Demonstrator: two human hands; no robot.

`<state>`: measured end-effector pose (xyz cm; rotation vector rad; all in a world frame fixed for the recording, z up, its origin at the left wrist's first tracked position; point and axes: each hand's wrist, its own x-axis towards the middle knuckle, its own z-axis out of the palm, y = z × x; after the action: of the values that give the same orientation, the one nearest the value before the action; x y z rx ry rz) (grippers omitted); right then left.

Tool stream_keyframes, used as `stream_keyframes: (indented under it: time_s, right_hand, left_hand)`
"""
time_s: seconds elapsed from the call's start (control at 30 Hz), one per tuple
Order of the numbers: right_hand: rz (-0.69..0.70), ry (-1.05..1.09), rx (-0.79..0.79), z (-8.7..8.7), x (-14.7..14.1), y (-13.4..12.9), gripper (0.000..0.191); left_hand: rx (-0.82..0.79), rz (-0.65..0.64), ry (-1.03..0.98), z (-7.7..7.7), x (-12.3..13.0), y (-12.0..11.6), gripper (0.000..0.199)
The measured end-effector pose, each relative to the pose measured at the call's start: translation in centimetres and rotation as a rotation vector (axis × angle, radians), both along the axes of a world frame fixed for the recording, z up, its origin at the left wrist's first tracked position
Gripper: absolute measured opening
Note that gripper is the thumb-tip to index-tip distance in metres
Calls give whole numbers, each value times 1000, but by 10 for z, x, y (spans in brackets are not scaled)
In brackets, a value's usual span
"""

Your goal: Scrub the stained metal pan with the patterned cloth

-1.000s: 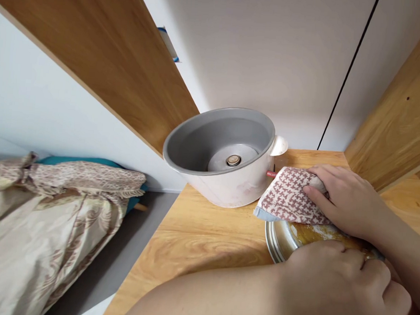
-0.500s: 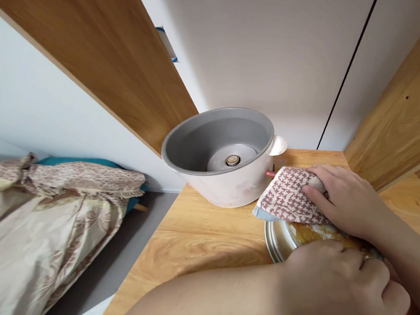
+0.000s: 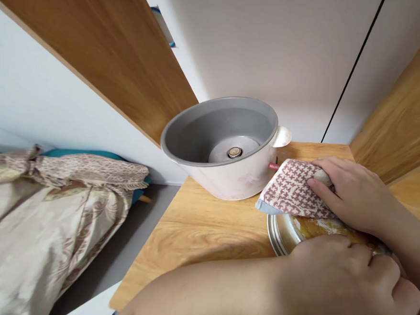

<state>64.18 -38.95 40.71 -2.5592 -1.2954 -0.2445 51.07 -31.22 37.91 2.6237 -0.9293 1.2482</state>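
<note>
A silvery round metal piece (image 3: 282,234) with a ridged rim and a stained, yellowish-brown surface lies at the lower right; much of it is hidden by my hands. My left hand (image 3: 355,287) is curled over its near side, fingers bent and fingertips out of sight. Above it, my right hand (image 3: 355,191) is closed on a folded red-and-white patterned cloth (image 3: 297,190) with a light blue edge and a red tag. The cloth lies against the metal piece's far side. Just left of the cloth stands a white rice cooker body (image 3: 233,178), uncovered, its grey inside and heating plate showing.
These things are on a wooden tabletop (image 3: 176,227) with a rounded front-left corner. Wooden panels (image 3: 106,49) slant at left and right before a white wall (image 3: 268,46). At lower left, patterned fabric (image 3: 40,222) covers something teal above a grey floor.
The camera view has shifted slightly, so the cooker, cloth and hands sit a little higher and farther right. Both hands keep nearly the same pose on the cloth and metal piece.
</note>
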Motion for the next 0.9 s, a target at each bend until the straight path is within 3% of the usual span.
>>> stream_keyframes:
  time_s: [0.37,0.9]
  right_hand:
    - [-1,-24,-3,-1,1,0,50]
    - [-3,-15,4,0,0,0,48]
  left_hand:
    - [8,-52,60,4,0,4,23]
    - [-27,-37,-40,1,3,2,26]
